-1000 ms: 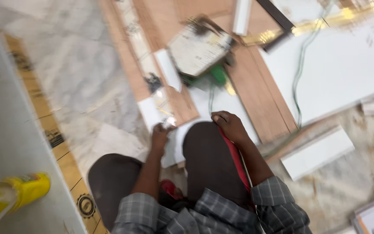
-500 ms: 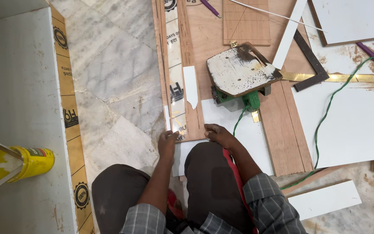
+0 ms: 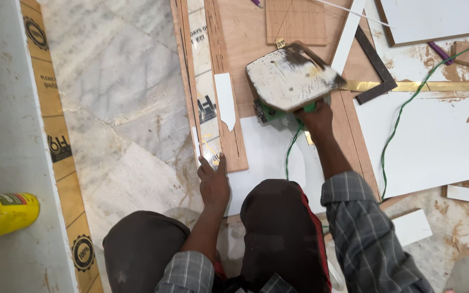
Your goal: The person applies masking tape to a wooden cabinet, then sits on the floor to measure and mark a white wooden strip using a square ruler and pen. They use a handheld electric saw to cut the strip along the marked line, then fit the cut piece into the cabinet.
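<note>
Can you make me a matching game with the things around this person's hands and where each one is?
Things:
1. left hand
2. right hand
3. yellow can
4. green cable

Places:
A. lying on its side on the white panel at far left
B. at the green power tool
C. trailing across the white board
D. pressing the near end of the wood strip

Pairs: 1-D, 2-B, 3-A, 4-C

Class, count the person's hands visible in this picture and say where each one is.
2. The left hand presses on the end of the narrow wooden strip; the right hand grips the green power saw.
</note>
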